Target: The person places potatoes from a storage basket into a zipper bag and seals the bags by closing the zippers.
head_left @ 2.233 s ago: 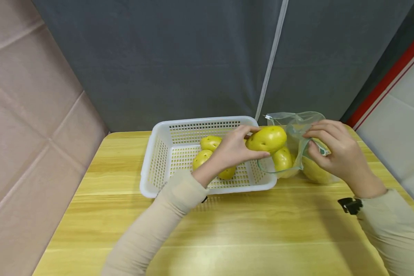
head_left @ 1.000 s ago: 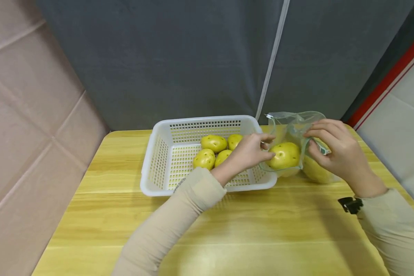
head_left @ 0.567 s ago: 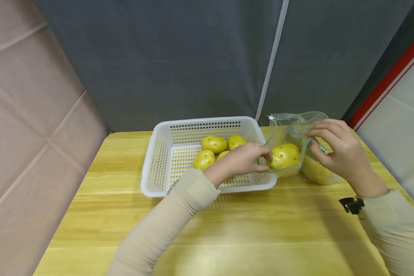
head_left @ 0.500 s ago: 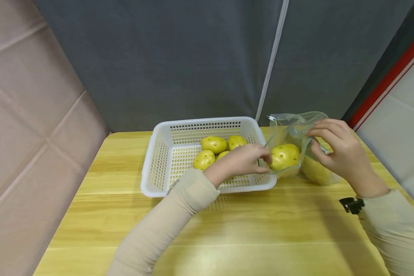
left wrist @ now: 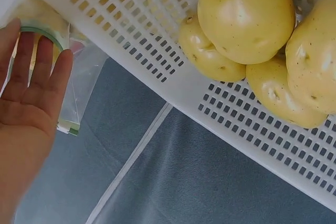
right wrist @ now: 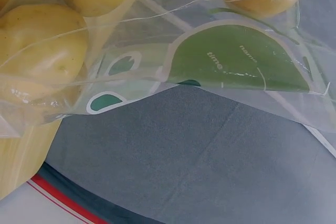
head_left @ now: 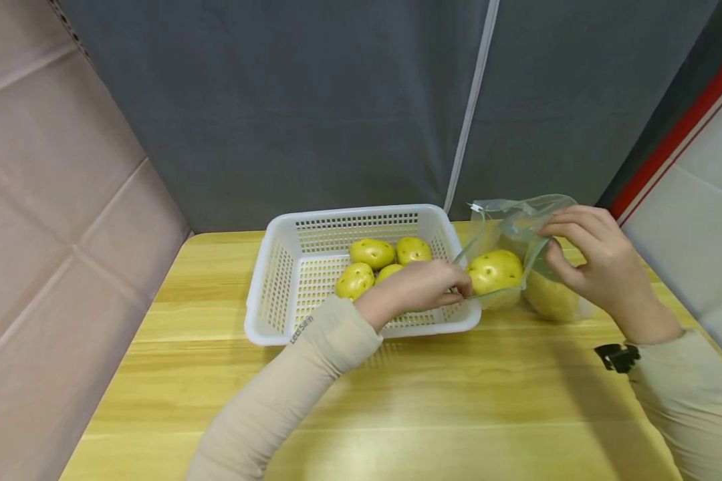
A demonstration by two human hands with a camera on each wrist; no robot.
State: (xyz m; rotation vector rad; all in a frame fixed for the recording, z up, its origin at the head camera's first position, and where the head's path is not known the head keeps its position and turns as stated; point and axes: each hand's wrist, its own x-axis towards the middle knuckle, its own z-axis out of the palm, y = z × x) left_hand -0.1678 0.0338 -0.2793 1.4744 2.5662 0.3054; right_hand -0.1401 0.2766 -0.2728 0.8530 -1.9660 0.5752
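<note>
A clear zip bag (head_left: 493, 224) with a green-edged mouth stands right of the white basket, potatoes inside it. One potato (head_left: 495, 272) shows in the mouth. My left hand (head_left: 430, 286) holds the near left part of the mouth's rim between thumb and fingers. In the left wrist view, the fingers of that left hand (left wrist: 34, 87) lie at the green rim. My right hand (head_left: 598, 257) pinches the rim's right side. The right wrist view shows the bag's green printed label (right wrist: 236, 56) and potatoes (right wrist: 42, 51) through the film; the right hand is out of that view.
The white perforated basket (head_left: 361, 212) holds several potatoes (head_left: 372, 253), partly hidden by the left forearm. Both rest on a wooden table (head_left: 397, 401). A grey curtain (head_left: 307, 120) closes the back, with padded pink panels (head_left: 48, 200) at left and a white one (head_left: 710, 200) at right.
The left hand carried a potato from over the basket into the bag, let it go, then moved down and took hold of the bag's rim. The right hand stays at the rim.
</note>
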